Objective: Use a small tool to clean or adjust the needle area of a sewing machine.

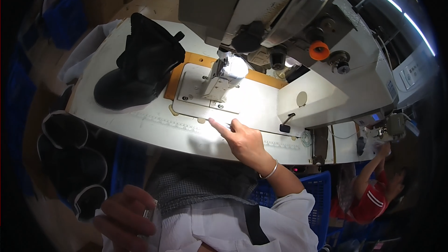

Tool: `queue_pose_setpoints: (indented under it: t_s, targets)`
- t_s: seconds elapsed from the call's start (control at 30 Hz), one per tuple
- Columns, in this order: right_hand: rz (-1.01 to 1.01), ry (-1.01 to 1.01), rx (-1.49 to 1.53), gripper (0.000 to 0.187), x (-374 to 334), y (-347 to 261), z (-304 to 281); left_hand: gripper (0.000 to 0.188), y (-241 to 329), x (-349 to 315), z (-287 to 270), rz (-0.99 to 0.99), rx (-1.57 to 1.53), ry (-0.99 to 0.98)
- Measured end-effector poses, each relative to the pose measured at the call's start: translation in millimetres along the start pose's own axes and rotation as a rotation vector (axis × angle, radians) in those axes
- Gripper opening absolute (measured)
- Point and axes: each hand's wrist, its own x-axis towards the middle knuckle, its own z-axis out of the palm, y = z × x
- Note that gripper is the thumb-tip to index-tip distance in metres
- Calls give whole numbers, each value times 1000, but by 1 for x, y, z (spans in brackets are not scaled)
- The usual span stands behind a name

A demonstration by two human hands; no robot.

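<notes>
My right hand is over the white table of a sewing machine, in front of the machine's upright post. Its index finger is stretched out toward the edge of the metal base plate, with the thumb apart from it. A small glint shows between finger and thumb, too small to name. Low at the left, close to my body, my left hand is blurred, its fingers curled by a small metallic thing whose kind I cannot make out. A black boot lies on the table's left side, touched by neither hand.
Above the post hangs the sewing machine head, with an orange knob. A ruler strip runs along the table's front. Several black boot pieces hang at the left. A blue basket stands beside me; a person in red sits at right.
</notes>
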Motion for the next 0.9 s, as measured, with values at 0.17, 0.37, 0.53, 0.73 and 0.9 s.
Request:
queue_pose_setpoints:
  t_s: [0.17,0.37,0.53,0.73,0.9]
  targets:
    - [313,-6,-12,46,-40,16,20,33,4,-1,4,-40,36,-11]
    - [697,116,9,28,-98,59,26,37,19,-8,-2,-137,31,-23]
    - [758,121,-174,41,-123,75,30,38,15,-1,-1,-115,-101,-60]
    - [529,261,184,63,-79,10,56,24,21,-15,-5,-31,94,-20]
    - [-101,100,633,63,-13,-120,75,20,40,-33,-19,-56,480,58]
